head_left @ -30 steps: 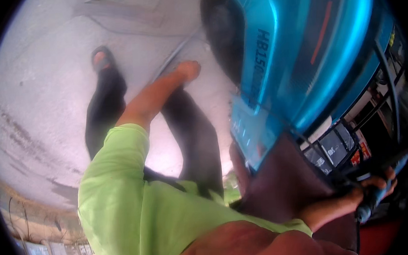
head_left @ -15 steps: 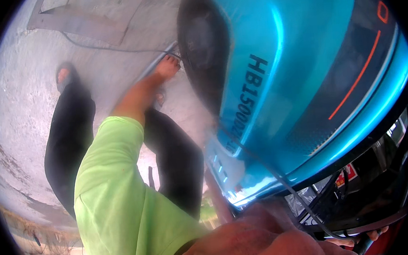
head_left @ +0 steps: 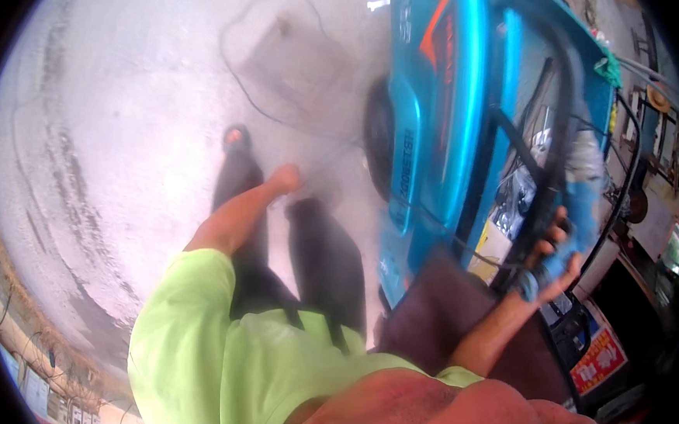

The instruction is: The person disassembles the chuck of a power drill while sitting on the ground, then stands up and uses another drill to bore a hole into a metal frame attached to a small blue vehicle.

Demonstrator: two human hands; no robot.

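Observation:
My right hand (head_left: pixel 554 257) has its fingers curled round a blue power tool (head_left: pixel 582 216) with a pale grey head, beside a black frame bar. A dark cord (head_left: pixel 466 247) runs from near this hand across the blue vehicle's body (head_left: pixel 434 113). My left hand (head_left: pixel 284 179) is a fist held low over the floor. A faint grey rod-like streak leads from it toward the vehicle's dark wheel (head_left: pixel 380 139), too blurred to tell whether the fist holds it.
A brown padded seat (head_left: pixel 439 311) lies between me and the vehicle. On the concrete floor (head_left: pixel 139 108) is a flat grey sheet (head_left: pixel 299 63) with a thin cable (head_left: pixel 230 71) looped around it. At the right stand a red-and-yellow printed panel (head_left: pixel 597 359) and wall clutter.
The view has pulled back and swung right, showing the vehicle's frame and the right hand with the tool. My left hand has come away from beside the wheel toward my legs.

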